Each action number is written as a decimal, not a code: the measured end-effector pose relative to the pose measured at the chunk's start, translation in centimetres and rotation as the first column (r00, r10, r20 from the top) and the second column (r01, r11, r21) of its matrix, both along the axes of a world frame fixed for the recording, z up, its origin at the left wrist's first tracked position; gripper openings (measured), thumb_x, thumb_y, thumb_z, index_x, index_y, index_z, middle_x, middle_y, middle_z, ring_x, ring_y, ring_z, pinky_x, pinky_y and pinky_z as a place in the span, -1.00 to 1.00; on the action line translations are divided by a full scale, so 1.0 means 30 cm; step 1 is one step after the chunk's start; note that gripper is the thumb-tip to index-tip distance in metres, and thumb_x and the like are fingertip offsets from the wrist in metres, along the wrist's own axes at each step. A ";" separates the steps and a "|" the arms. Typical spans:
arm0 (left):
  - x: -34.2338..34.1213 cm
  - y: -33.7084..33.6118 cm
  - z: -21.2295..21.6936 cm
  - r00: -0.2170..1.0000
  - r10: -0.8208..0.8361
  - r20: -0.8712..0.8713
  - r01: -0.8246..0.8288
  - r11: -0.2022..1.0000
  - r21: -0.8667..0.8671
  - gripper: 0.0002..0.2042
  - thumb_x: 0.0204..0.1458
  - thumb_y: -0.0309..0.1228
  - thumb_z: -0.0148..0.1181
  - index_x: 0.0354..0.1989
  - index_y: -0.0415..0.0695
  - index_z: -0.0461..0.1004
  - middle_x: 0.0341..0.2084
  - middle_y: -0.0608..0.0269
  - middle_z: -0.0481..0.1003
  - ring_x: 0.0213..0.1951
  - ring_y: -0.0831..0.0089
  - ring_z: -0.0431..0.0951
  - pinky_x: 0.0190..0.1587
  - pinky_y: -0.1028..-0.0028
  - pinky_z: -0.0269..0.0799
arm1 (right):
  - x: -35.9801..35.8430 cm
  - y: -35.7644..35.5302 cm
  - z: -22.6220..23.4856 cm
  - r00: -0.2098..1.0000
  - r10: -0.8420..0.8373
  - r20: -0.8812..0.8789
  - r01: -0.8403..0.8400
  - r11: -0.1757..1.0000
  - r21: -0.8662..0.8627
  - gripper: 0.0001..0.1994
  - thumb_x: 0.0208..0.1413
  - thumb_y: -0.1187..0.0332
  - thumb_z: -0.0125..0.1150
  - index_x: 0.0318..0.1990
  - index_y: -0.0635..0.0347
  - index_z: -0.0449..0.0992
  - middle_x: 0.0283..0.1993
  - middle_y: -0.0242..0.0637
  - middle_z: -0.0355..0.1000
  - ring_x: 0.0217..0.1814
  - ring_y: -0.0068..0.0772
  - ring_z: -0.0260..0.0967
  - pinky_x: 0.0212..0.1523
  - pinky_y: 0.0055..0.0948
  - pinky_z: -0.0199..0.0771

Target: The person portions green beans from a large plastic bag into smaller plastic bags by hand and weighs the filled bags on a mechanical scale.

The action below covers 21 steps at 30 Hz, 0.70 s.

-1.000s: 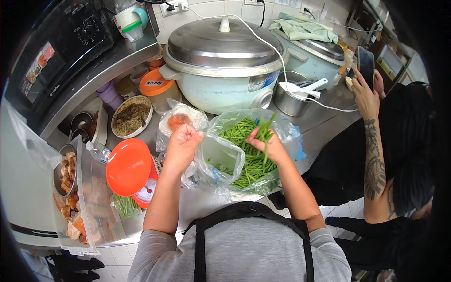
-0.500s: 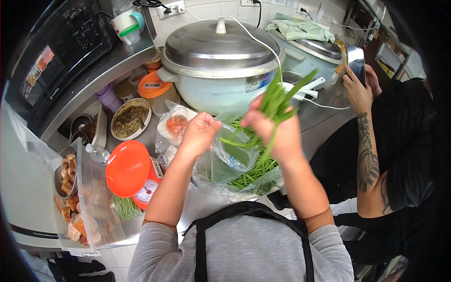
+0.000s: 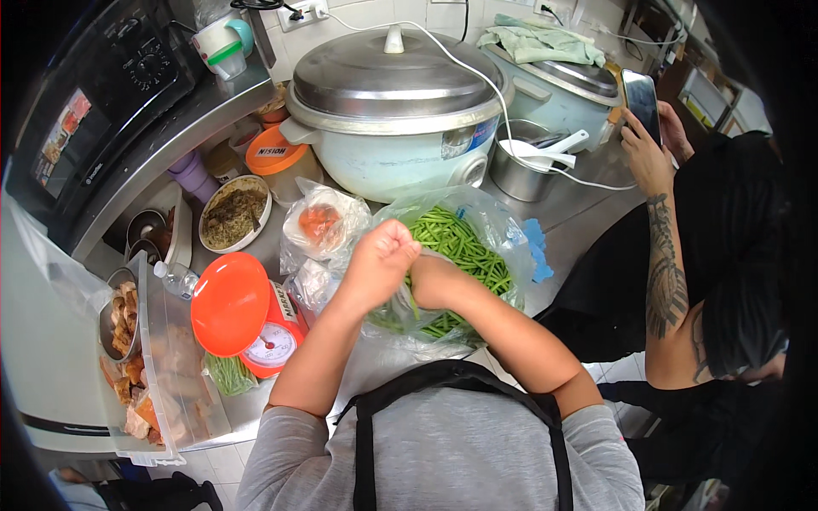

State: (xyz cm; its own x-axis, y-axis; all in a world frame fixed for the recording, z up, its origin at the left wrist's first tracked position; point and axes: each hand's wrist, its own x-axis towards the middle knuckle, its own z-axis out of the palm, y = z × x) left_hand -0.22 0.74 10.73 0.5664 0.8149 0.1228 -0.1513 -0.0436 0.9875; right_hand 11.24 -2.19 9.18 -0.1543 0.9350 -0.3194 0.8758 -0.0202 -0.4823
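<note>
My left hand (image 3: 383,264) is closed, pinching the rim of a small clear plastic bag in front of me. My right hand (image 3: 436,283) is pushed down into that bag, close against the left one. Its fingers are hidden, so whether it grips anything does not show. A few green strips peek out below the right wrist. Under and beyond both hands, a large clear plastic bag (image 3: 511,228) lies open, full of cut green beans (image 3: 464,247). Left of it are a knotted clear bag with orange contents (image 3: 319,223) and an orange kitchen scale (image 3: 268,345).
A big lidded cooker (image 3: 396,140) stands behind the beans, with a steel pot (image 3: 521,175) of ladles to its right. A co-worker's hand (image 3: 648,157) holds a phone at right. At left are a bowl of chopped greens (image 3: 234,213) and a clear bin of meat (image 3: 141,400).
My right hand has brought its bunch of green beans down and left into the small bag, where the bunch is mostly out of sight. My left hand has shifted slightly right and down, still pinching.
</note>
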 end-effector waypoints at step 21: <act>-0.094 0.055 0.067 0.993 0.112 -0.023 -0.113 0.992 -0.060 -0.88 -0.02 -0.48 -0.02 -0.54 -0.10 0.20 -0.75 0.52 0.20 -0.75 0.81 0.07 -0.79 0.72 -0.07 | 0.125 -0.053 0.308 0.911 0.390 -0.132 -0.298 0.847 0.440 -0.72 -0.20 0.43 0.04 -0.25 0.32 0.40 -0.32 -0.02 0.38 -0.25 -0.09 0.34 -0.23 -0.31 0.33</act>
